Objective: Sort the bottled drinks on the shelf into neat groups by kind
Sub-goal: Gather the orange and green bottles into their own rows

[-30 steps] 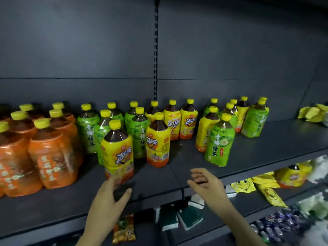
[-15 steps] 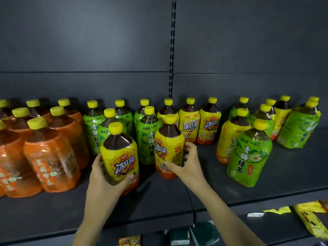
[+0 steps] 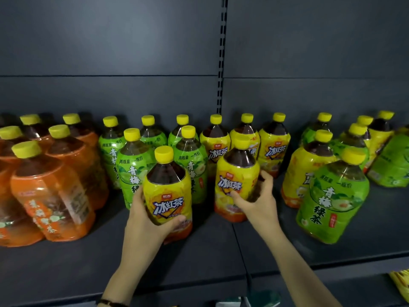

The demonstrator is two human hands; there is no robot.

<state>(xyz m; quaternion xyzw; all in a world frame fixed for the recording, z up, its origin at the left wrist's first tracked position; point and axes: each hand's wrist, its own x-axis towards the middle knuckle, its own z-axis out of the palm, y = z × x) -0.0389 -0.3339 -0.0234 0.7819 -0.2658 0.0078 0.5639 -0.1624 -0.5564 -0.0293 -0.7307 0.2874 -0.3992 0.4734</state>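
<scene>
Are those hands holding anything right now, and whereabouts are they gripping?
Yes, each grips a yellow-label iced tea bottle by the lower body, around the label. The left hand holds the front bottle; the right hand holds the one beside it.

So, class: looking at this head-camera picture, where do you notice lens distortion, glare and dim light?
Head view: wide-angle bending tilts the green bottle at right outward; glare streaks the orange bottle at left; the back panel is dim and unevenly lit; both hands, each gripping a yellow bottle, look sharp.
</scene>
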